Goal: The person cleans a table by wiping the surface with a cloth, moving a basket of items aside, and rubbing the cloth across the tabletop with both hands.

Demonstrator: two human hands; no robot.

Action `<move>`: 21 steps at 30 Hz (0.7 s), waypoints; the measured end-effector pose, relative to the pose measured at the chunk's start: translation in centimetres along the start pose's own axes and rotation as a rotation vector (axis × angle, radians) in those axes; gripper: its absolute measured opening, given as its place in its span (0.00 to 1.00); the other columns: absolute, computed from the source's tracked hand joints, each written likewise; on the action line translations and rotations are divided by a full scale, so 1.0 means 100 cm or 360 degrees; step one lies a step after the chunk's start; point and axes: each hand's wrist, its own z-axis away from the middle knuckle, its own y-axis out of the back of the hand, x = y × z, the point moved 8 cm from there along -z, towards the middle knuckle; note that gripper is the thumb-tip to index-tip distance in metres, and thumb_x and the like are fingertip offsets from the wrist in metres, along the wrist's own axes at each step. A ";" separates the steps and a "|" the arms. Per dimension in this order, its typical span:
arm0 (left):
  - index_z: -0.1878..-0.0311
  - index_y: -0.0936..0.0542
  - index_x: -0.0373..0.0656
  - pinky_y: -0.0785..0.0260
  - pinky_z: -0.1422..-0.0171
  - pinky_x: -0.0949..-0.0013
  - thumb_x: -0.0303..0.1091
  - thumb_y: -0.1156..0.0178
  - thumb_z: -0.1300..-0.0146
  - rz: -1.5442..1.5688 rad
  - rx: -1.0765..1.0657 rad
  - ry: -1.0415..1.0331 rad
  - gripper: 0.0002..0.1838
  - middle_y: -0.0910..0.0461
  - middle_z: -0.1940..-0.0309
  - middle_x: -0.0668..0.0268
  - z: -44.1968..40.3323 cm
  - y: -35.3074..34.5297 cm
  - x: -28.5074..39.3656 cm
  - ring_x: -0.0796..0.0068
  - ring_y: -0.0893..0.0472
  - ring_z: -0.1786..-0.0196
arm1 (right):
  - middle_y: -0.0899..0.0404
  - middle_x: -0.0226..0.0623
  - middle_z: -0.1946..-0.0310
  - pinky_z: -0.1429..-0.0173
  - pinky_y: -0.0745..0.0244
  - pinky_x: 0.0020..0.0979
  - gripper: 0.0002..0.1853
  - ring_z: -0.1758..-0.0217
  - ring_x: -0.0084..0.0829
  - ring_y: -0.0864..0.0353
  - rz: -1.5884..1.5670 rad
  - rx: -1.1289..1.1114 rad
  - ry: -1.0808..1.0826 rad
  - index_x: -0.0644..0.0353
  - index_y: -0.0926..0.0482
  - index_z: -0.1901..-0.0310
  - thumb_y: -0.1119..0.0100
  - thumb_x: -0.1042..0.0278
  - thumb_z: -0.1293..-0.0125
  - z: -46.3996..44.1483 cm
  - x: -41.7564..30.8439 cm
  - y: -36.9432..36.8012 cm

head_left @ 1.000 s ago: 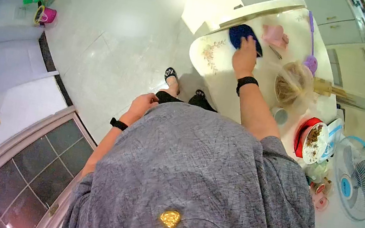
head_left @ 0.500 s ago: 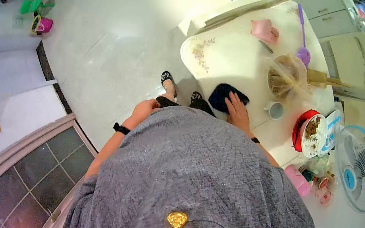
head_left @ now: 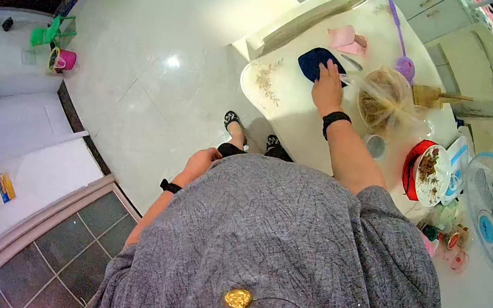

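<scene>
One cloth [head_left: 313,62], dark blue, plain and round-cornered, is laid on the table [head_left: 291,108], its long axis directed left to right in view. It is covered at its right end by the right hand [head_left: 328,91], fingers extended. Whether anything is gripped by the left hand [head_left: 200,160] cannot be told. One cup [head_left: 375,147] is noted.

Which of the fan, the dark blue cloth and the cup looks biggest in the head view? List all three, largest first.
1. Fan
2. Dark blue cloth, partly covered by the right hand
3. Cup
</scene>
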 end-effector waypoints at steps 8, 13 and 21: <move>0.50 0.14 0.43 0.22 0.46 0.56 0.47 0.35 0.35 0.0170 0.0058 0.0067 0.19 0.12 0.55 0.55 -0.001 -0.005 -0.019 0.54 0.14 0.50 | 0.40 0.49 0.21 0.20 0.39 0.50 0.26 0.19 0.51 0.41 -0.0055 -0.0318 0.0519 0.64 0.27 0.32 0.49 0.77 0.33 0.105 -0.044 -0.005; 0.52 0.12 0.43 0.22 0.46 0.56 0.47 0.35 0.38 0.0341 0.0195 0.0219 0.19 0.11 0.56 0.54 -0.002 -0.014 -0.066 0.54 0.13 0.51 | 0.41 0.46 0.21 0.21 0.39 0.54 0.28 0.18 0.50 0.43 -0.0089 -0.0574 0.0621 0.62 0.28 0.31 0.48 0.78 0.35 0.145 -0.053 -0.007; 0.54 0.11 0.43 0.21 0.44 0.56 0.46 0.35 0.39 0.0150 0.0103 0.0361 0.18 0.11 0.56 0.56 0.020 -0.047 -0.123 0.55 0.13 0.50 | 0.33 0.48 0.24 0.21 0.37 0.49 0.25 0.20 0.48 0.37 -0.0083 -0.0280 0.0607 0.63 0.26 0.32 0.48 0.78 0.31 0.022 -0.096 -0.027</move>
